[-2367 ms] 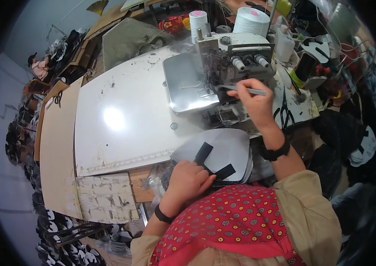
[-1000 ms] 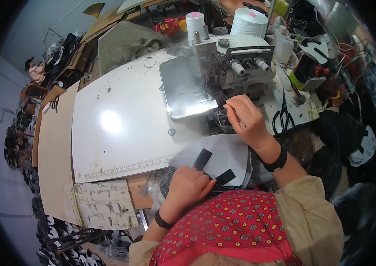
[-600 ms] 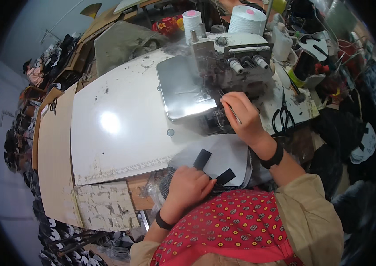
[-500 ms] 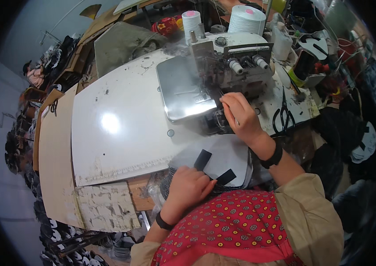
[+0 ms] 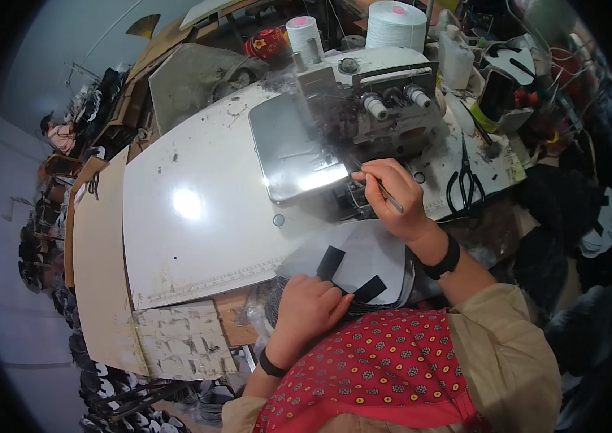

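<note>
My right hand [image 5: 397, 202] is closed around slim metal tweezers [image 5: 391, 195], their tip close to the needle area of a white overlock sewing machine [image 5: 392, 108]. The exact contact there is blurred and dark. Lower down, my left hand [image 5: 309, 307] lies with bent fingers on a stack of pale grey cut fabric pieces [image 5: 367, 252], held against my apron. Two short black strips [image 5: 371, 289] show on the top piece, and the left fingers and thumb reach beside them. A shiny metal plate [image 5: 288, 141] covers the bed left of the needle.
Black-handled scissors [image 5: 465, 187] lie right of the machine. White thread cones [image 5: 395, 27] stand behind it, with a plastic bottle [image 5: 456, 61] and a cluttered bin nearby. The white table [image 5: 197, 238] spreads left, edged by cardboard [image 5: 100, 274]. A person [image 5: 60, 136] is far left.
My right hand has drawn slightly down and to the right, and the tweezers show more plainly. My left hand keeps its place on the stack. The whole view has shifted a little.
</note>
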The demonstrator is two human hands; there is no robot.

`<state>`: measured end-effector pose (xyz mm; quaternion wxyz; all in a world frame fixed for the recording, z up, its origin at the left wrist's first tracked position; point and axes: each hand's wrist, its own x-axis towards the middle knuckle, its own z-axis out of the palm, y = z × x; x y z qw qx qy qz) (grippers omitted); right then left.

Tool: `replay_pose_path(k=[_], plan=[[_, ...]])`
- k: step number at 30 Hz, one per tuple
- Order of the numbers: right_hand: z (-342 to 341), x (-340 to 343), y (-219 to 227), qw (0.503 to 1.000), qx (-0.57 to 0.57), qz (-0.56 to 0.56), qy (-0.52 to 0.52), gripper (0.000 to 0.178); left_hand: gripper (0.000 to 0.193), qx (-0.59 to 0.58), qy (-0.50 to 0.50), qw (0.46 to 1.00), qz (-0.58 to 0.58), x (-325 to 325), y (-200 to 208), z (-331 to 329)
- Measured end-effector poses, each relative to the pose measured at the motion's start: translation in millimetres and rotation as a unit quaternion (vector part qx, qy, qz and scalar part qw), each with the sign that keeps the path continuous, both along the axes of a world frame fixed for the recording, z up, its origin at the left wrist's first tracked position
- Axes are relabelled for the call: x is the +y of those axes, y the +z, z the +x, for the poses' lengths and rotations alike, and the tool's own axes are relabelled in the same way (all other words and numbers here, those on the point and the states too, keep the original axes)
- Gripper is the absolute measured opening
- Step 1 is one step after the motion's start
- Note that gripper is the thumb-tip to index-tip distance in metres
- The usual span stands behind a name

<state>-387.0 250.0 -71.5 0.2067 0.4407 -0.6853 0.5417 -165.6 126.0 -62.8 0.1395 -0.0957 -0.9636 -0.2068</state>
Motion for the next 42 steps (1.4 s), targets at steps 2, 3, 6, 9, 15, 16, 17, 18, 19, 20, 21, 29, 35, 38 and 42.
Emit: replay_pose_path(k=[2, 3, 6, 9, 15, 16, 17, 18, 19, 20, 21, 29, 35, 38, 42], plan=[[-1.6, -1.7, 0.5, 1.000, -0.007, -0.008, 0.007, 0.017, 0.024, -0.005, 0.001, 1.000, -0.004, 0.2, -0.2, -0.7], [-4.6, -4.0, 2.2, 0.999, 0.032, -0.003, -0.019, 0.017, 0.024, -0.005, 0.005, 1.000, -0.001, 1.1, 1.1, -1.1], [-6.1, -5.4, -3.5, 0.997, 0.061, 0.005, -0.042, 0.019, 0.026, -0.007, 0.007, 1.000, -0.002, 1.9, 1.8, -2.7], [0.2, -2.3, -5.2, 1.000, 0.009, 0.000, -0.009, 0.020, 0.027, -0.009, 0.009, 1.000, -0.005, 1.3, 0.9, -3.7], [-7.3, -2.4, -5.7, 1.000, 0.025, -0.007, 0.002, 0.022, 0.031, -0.012, 0.011, 1.000, -0.002, 3.6, 0.2, -4.3], [-9.3, -1.7, -5.8, 0.999, 0.045, 0.003, 0.003, 0.023, 0.031, -0.011, 0.010, 1.000, -0.002, 4.3, 0.4, -5.0], [-10.5, 0.4, -6.9, 0.999, 0.044, 0.002, 0.001, 0.023, 0.031, -0.011, 0.008, 1.000, -0.003, 5.0, 0.7, -5.8], [-11.8, 2.1, -8.7, 0.999, 0.030, -0.003, 0.016, 0.023, 0.031, -0.010, 0.009, 1.000, -0.006, 5.0, 1.1, -6.3], [-12.7, 2.9, -9.9, 0.999, 0.015, -0.007, 0.030, 0.023, 0.031, -0.009, 0.009, 1.000, -0.008, 5.0, 1.5, -6.7], [-13.1, 2.7, -9.4, 0.999, 0.014, -0.009, 0.030, 0.023, 0.031, -0.010, 0.008, 1.000, -0.010, 5.0, 1.5, -7.0], [-12.6, 2.6, -8.8, 0.999, 0.020, -0.009, 0.025, 0.023, 0.031, -0.012, 0.008, 1.000, -0.010, 4.8, 0.5, -6.8], [-19.6, 6.2, -18.4, 0.997, 0.046, 0.000, 0.062, 0.023, 0.030, -0.021, 0.013, 1.000, -0.016, 4.3, -0.4, -10.1], [-21.0, 2.1, -3.1, 0.998, 0.035, -0.038, 0.025, 0.023, 0.029, -0.029, 0.014, 0.999, -0.018, 4.9, -2.5, -12.2], [-22.3, -0.5, -1.5, 0.998, -0.037, -0.026, 0.050, 0.022, 0.024, -0.046, 0.025, 0.998, -0.029, 4.2, -3.8, -11.3], [-27.8, -6.6, 1.6, 0.993, -0.075, -0.068, 0.066, 0.018, 0.024, -0.054, 0.030, 0.997, -0.034, 6.6, -2.3, -13.0]])
